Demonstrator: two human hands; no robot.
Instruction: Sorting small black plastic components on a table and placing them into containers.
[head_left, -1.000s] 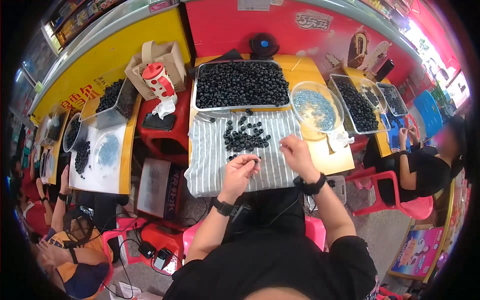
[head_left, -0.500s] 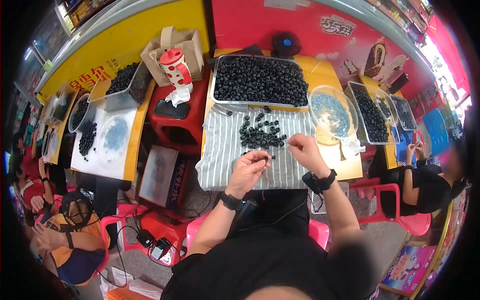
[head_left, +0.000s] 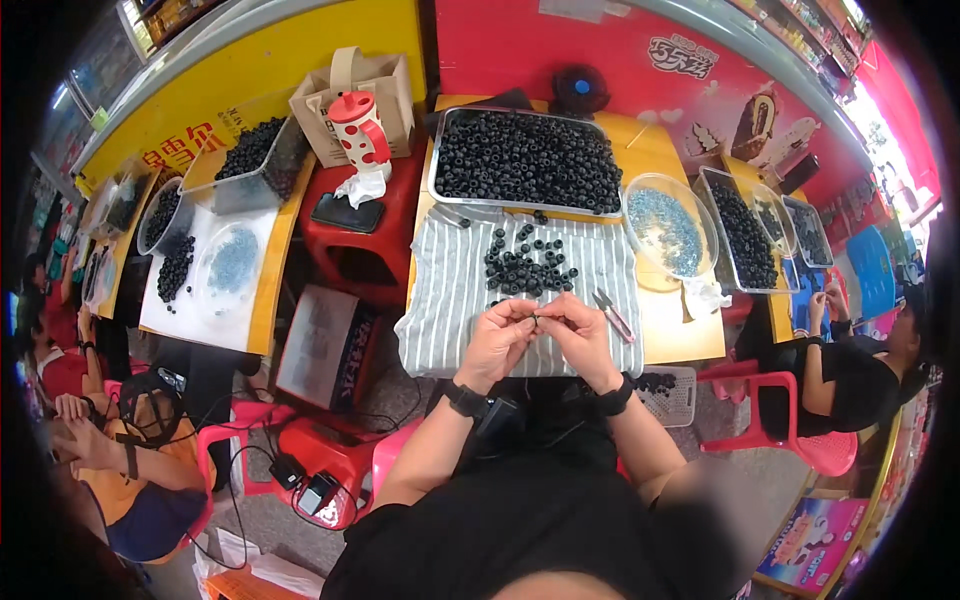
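Note:
My left hand [head_left: 500,343] and my right hand [head_left: 582,340] meet over the near part of a grey-and-white striped cloth [head_left: 440,300]. The left one pinches a small black round piece [head_left: 536,319], mostly covered by fingertips. The right fingers are closed at the same spot; whether they hold anything else is hidden. Just beyond lies a loose pile of black ring-like pieces [head_left: 530,268]. Beside my right hand rest small pointed snips or tweezers with pinkish handles [head_left: 614,318]. Behind the cloth stands a clear tray [head_left: 432,180] heaped with black pieces.
To the right are a round clear dish [head_left: 708,255] of tiny bluish clear pieces and a crumpled tissue [head_left: 706,295]. A red stool [head_left: 325,245] at left carries a phone [head_left: 348,213] and a dotted cup [head_left: 358,130]. A basket [head_left: 668,395] sits below the table; people sit on both sides.
My right hand has moved left and nearer to meet my left hand at the black piece. The pink-handled tool it had covered now shows on the cloth.

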